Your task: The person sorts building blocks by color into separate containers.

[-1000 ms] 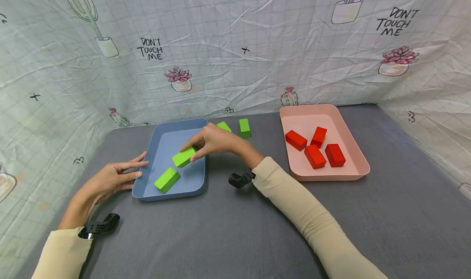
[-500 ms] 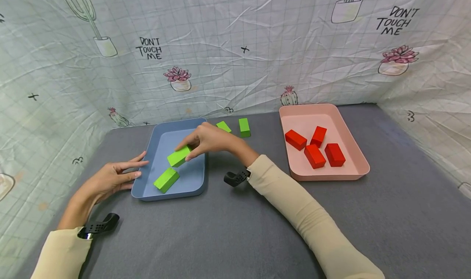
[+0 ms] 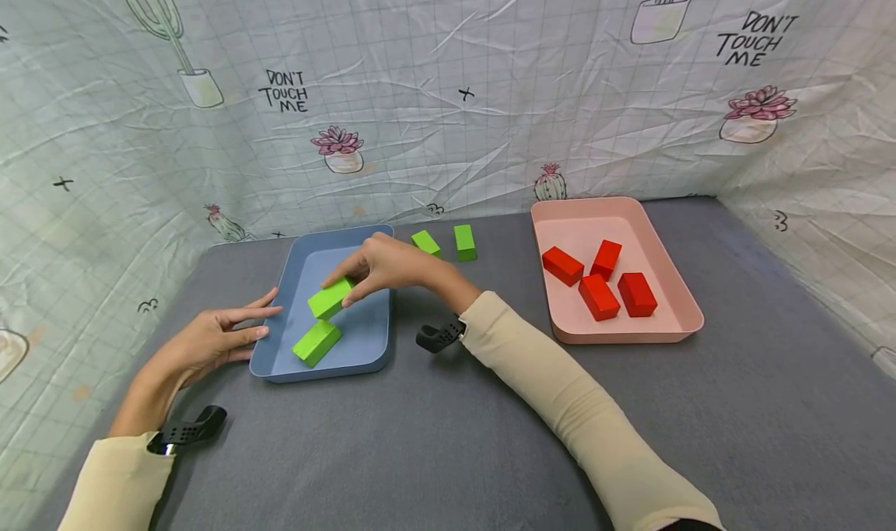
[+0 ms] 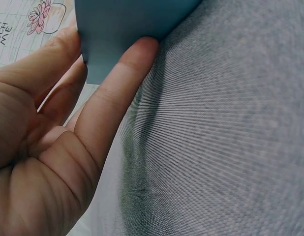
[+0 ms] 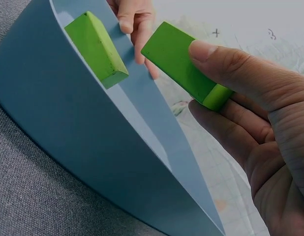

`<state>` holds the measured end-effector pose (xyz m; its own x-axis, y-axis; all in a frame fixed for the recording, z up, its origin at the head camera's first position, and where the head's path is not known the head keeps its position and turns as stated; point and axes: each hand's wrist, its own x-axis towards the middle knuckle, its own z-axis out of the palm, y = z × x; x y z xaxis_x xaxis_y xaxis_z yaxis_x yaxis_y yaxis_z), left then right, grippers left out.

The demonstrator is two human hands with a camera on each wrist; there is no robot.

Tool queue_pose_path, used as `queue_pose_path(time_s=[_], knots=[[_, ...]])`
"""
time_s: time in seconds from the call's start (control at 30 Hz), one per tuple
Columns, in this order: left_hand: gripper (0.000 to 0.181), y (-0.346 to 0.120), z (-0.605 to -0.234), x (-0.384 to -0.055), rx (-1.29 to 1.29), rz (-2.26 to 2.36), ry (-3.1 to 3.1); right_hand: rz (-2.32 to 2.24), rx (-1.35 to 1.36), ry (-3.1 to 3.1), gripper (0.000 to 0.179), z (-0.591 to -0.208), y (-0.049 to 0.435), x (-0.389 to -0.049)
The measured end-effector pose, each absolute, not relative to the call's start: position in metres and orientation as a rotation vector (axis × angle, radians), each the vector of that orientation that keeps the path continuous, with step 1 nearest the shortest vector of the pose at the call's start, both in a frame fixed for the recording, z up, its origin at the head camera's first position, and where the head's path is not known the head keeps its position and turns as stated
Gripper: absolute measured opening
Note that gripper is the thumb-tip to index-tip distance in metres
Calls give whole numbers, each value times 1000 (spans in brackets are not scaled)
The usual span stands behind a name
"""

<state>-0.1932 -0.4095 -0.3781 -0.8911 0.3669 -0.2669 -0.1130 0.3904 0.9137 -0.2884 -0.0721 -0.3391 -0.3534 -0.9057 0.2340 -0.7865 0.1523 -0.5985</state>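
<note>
Over the blue tray point(image 3: 364, 344), my right hand point(image 3: 395, 265) pinches a green block point(image 3: 329, 298) between thumb and fingers. In the right wrist view the held block point(image 5: 176, 59) is clear of the tray wall point(image 5: 93, 132). Another green block point(image 3: 317, 343) lies inside the tray, just below the held one in the head view. My left hand point(image 3: 213, 344) touches the tray's left side with extended fingers. The left wrist view shows its fingertips against the outer wall point(image 4: 122, 34), near the table cloth.
Two more green blocks, one point(image 3: 426, 242) close to the right forearm and one point(image 3: 465, 242) beside it, lie behind on the grey table point(image 3: 448, 438). At right stands a pink tray point(image 3: 672, 313) holding several red blocks point(image 3: 599, 298). A printed cloth point(image 3: 420, 64) hangs behind.
My right hand has moved left and slightly nearer with the green block, toward the block in the tray. The left hand has stayed at the tray's side.
</note>
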Motion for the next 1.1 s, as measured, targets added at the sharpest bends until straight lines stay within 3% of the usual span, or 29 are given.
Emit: queue_pose_path(time_s=[1.1], knots=[[60,-411,-378,-194,214,1527,2208,-895,-1606,2123,41,-333,-95,-316]])
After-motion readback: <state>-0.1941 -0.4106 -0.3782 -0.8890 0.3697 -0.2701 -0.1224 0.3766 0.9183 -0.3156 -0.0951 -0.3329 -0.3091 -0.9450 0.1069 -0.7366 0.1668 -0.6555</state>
